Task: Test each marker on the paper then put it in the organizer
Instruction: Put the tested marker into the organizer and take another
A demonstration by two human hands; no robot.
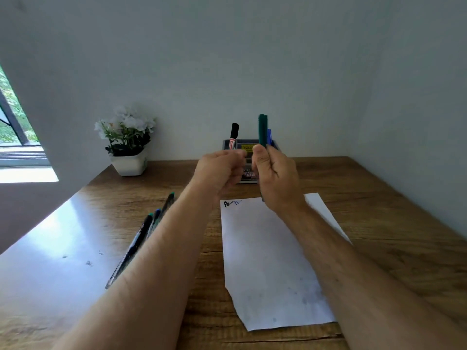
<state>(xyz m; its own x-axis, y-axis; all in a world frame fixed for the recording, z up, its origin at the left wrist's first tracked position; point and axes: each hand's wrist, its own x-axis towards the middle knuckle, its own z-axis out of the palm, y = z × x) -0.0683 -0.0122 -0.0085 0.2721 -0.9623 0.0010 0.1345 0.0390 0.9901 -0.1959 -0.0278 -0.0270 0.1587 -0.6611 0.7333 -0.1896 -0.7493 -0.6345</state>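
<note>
My right hand (276, 178) grips a dark green marker (262, 130) upright in front of the organizer; its lower end pokes out below the hand. My left hand (219, 170) is curled just left of it, fingertips close to my right thumb, with nothing visible inside. The grey organizer (241, 142) stands at the wall, mostly hidden by my hands. In it stand a black-capped marker (233, 135) and a blue marker (269, 136). The white paper (267, 261) lies below my hands, with two small scribbles (232, 203) at its top left corner.
Several markers (141, 238) lie in a row on the wooden table (379, 223) to the left of the paper, partly under my left forearm. A white pot of white flowers (129, 162) stands at the back left. The wall runs close behind the organizer.
</note>
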